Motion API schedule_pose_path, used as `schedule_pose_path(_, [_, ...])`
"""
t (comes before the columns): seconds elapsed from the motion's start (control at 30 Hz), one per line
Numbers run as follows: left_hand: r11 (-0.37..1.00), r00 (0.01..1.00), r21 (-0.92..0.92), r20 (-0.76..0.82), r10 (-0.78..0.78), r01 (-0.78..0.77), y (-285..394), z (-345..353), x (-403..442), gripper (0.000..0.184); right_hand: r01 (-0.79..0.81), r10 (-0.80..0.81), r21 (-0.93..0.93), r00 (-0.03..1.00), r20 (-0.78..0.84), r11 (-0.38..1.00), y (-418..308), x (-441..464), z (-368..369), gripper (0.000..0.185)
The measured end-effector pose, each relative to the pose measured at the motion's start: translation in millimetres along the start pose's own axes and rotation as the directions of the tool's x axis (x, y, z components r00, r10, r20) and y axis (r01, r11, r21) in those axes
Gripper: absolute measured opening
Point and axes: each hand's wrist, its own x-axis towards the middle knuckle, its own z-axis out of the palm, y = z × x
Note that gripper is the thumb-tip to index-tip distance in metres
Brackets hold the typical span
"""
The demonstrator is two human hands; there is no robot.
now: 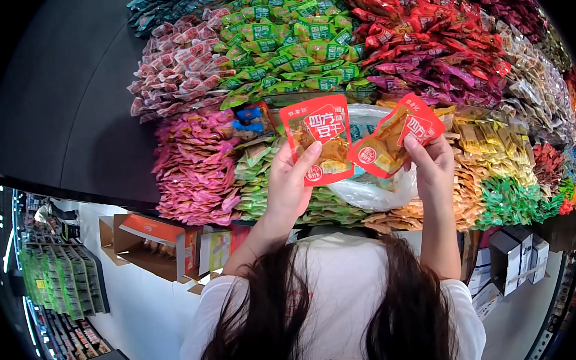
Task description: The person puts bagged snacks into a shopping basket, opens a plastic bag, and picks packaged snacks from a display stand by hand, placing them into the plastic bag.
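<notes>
The two red-bordered packets are smooth, glossy plastic film with clear, shiny windows. Beneath them, the bag is thin, translucent plastic, creased and glossy. The green packets and pink packets look like crinkled, shiny film. The open carton shows matt brown cardboard; the white shirt is soft, matt cloth. The dark surface at the left looks smooth and matt.
</notes>
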Motion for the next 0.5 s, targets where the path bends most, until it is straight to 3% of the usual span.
schedule_pose_path(0.1, [0.999,0.999,0.028,0.019,-0.026,0.026,-4.1,10.3,1.3,0.026,0.007,-0.007,-0.011,1.000,0.006,1.000,-1.2,-5.1,-15.2,0.028])
schedule_pose_path(0.3, [0.996,0.998,0.086,0.061,-0.024,0.018,-25.0,37.2,5.5,0.026,-0.150,0.163,-0.119,0.981,0.105,0.981,-20.9,-3.9,-36.7,0.028])
schedule_pose_path(0.5, [0.994,0.994,0.023,0.031,-0.104,0.104,-46.6,69.1,8.2,0.028,-0.191,0.211,-0.104,0.951,0.226,0.976,-32.9,8.7,-59.0,0.035])
